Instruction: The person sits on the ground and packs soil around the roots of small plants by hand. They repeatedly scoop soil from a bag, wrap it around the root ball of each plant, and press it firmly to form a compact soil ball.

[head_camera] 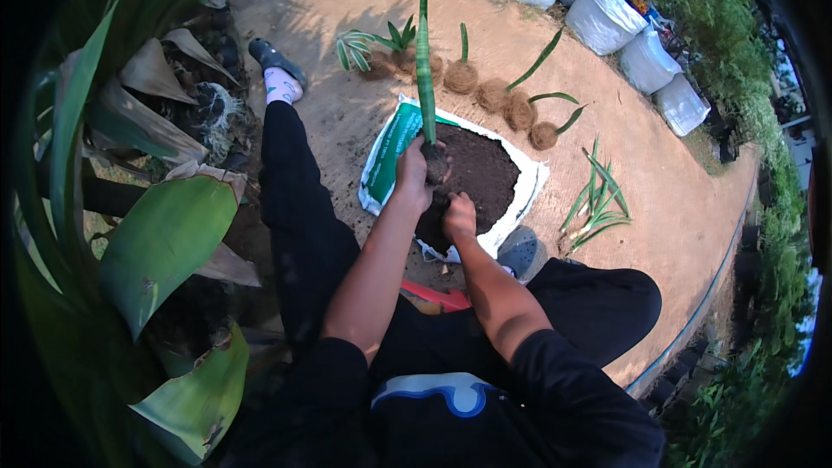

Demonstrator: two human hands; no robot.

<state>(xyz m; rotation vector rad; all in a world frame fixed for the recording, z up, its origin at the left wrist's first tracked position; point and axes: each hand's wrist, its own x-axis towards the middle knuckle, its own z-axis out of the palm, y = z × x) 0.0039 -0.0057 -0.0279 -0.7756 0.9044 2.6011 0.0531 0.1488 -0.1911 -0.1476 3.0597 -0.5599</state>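
Observation:
My left hand (411,174) is closed around the soil-covered base (437,166) of a snake plant, whose single tall banded leaf (424,71) points away from me. It holds the plant above an open plastic soil sack (532,192) with white edges and a green printed panel. Dark potting soil (484,159) lies exposed in the sack. Bent at the knuckles, my right hand (460,216) reaches into the soil near the sack's closest side. Its fingertips are partly hidden, so I cannot see whether they grip any soil.
Beyond the sack, several plants in brown fibre balls (493,95) form a curved row on the pavement (656,175). Loose striped leafy plants (598,201) lie to the right. A large broad-leaved plant (169,244) crowds the left. White planter bags (604,13) line the far edge.

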